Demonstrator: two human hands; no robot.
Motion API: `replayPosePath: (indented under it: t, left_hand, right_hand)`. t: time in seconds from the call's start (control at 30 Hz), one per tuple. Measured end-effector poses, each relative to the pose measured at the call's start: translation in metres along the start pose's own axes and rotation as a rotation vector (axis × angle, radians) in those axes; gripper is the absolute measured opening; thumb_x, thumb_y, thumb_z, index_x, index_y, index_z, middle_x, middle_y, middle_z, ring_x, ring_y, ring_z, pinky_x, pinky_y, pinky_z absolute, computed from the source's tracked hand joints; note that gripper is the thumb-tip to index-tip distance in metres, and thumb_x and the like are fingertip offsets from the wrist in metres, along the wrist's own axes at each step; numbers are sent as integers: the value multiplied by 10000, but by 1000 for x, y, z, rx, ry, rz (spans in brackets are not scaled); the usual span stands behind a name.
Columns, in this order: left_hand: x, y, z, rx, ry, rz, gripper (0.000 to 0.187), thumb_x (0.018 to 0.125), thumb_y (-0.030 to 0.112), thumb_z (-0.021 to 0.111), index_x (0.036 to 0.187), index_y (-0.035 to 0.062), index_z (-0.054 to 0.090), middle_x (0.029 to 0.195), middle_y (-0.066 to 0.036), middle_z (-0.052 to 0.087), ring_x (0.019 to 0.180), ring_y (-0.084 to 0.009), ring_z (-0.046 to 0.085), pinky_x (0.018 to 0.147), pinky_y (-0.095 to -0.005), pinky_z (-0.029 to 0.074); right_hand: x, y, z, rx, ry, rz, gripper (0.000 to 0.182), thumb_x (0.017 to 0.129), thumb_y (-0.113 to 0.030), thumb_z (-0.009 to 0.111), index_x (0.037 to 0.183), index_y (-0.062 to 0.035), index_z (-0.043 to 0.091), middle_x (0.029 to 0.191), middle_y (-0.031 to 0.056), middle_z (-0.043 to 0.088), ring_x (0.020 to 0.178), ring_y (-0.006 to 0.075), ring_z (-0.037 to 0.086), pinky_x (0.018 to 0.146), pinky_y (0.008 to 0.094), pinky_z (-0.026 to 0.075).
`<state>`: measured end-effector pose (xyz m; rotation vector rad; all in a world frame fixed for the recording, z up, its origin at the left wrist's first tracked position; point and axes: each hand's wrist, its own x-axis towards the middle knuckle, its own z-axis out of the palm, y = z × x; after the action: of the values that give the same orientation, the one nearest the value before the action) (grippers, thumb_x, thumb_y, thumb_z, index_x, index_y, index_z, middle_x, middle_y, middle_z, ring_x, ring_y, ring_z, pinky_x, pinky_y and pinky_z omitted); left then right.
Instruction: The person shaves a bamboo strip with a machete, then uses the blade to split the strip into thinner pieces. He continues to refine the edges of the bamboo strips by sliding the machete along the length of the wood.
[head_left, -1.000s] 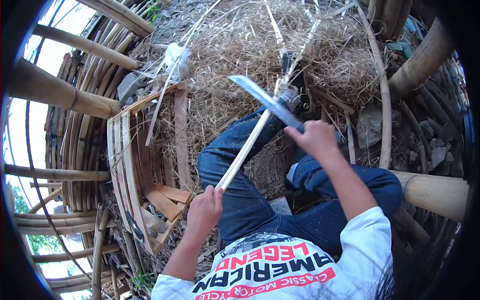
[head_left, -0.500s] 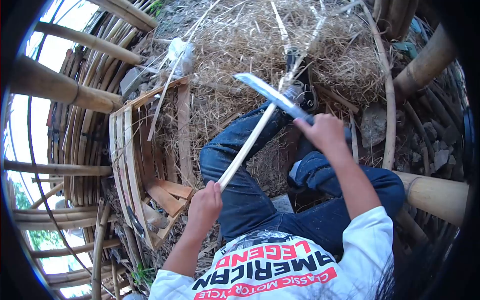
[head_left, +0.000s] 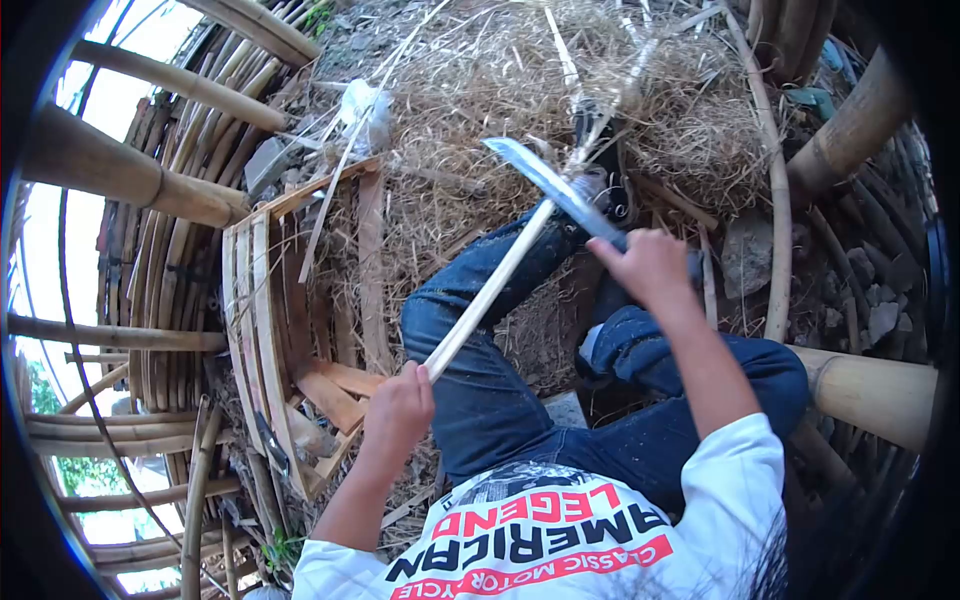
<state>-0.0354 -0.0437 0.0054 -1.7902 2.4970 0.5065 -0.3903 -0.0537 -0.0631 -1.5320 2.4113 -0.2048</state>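
Note:
A pale bamboo strip [head_left: 492,287] runs diagonally from my left hand [head_left: 399,408], whose fingers are wrapped round its lower end, across my jeans to the shoe at the top. My right hand [head_left: 650,262] grips the dark handle of a machete [head_left: 560,192]. The blade points up and to the left, lying across the strip near my foot. Beyond the blade, the strip's far part is frayed and slightly blurred. Whether the edge cuts into the strip is too small to tell.
At the left is a wooden crate [head_left: 262,310] with wood pieces inside. Curly bamboo shavings [head_left: 460,100] cover the ground ahead. Thick bamboo poles [head_left: 870,395] stand or lie at both sides. A clear plastic bag [head_left: 367,115] and rubble lie near the crate.
My left hand has moved slightly left and down with the strip's end. The machete's tip has shifted a little to the right, while my right hand has barely moved.

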Motion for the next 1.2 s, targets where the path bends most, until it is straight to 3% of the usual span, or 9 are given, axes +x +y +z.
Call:
replayPosePath:
  t: [0.2,0.37,0.53,0.7,0.83,0.9,0.93,1.0,1.2]
  left_hand:
    - [-1,-7,2,48,68,25,324,998,229,408,781,18,525,616,-254,576,600,-452,592,564,-543,462]
    - [-11,-13,-11,83,51,-56,342,1005,255,414,777,22,515,616,-242,581,589,-437,597,553,-530,465]
    - [4,0,-6,24,49,12,353,1002,326,461,807,36,506,635,-228,592,608,-438,599,560,-521,464]
    - [3,7,-10,-24,78,-16,390,971,356,548,820,-2,510,636,-237,563,631,-450,575,573,-499,431]
    - [1,9,-8,-198,-36,22,339,953,303,601,836,6,489,647,-188,606,581,-379,617,524,-444,470]
    - [2,22,-12,-472,-281,-259,323,965,282,592,836,9,477,618,-120,602,500,-245,613,473,-362,464]
    - [2,21,-11,-469,-282,-255,323,965,282,592,836,9,477,618,-120,602,500,-245,613,473,-362,464]
    - [-1,16,-4,-509,-327,-217,298,971,256,587,836,17,471,605,-72,591,471,-144,579,445,-300,446]
    - [-7,21,-4,-545,-264,-211,287,963,244,602,810,40,470,574,-30,542,449,-97,517,416,-266,390]
  right_hand:
    - [-35,-54,14,73,-148,-296,718,788,-739,539,784,-48,733,756,188,697,738,331,707,657,418,553]
    - [9,24,8,121,17,58,733,784,-733,554,751,-22,731,728,211,686,719,369,695,695,456,549]
    - [-1,8,-6,100,39,87,712,784,-688,599,812,14,711,800,243,688,797,395,687,737,481,538]
    - [-10,-8,28,337,-69,-53,433,759,-422,728,808,3,664,780,215,682,801,401,678,756,483,537]
    - [-16,-19,32,399,-132,-198,268,742,-263,731,822,-16,663,793,214,678,808,395,675,765,481,543]
    - [-18,-23,29,308,-132,-198,238,728,-246,716,828,-33,681,804,210,683,816,390,678,770,470,547]
    - [-18,-22,29,244,-138,-192,246,713,-247,715,833,-34,687,813,208,687,818,388,680,777,465,549]
    - [-16,-19,29,182,-146,-178,256,697,-249,714,837,-35,694,822,206,690,820,386,682,785,460,551]
    - [12,14,35,223,-130,109,263,702,-249,689,840,-26,700,865,213,698,858,390,680,810,450,549]
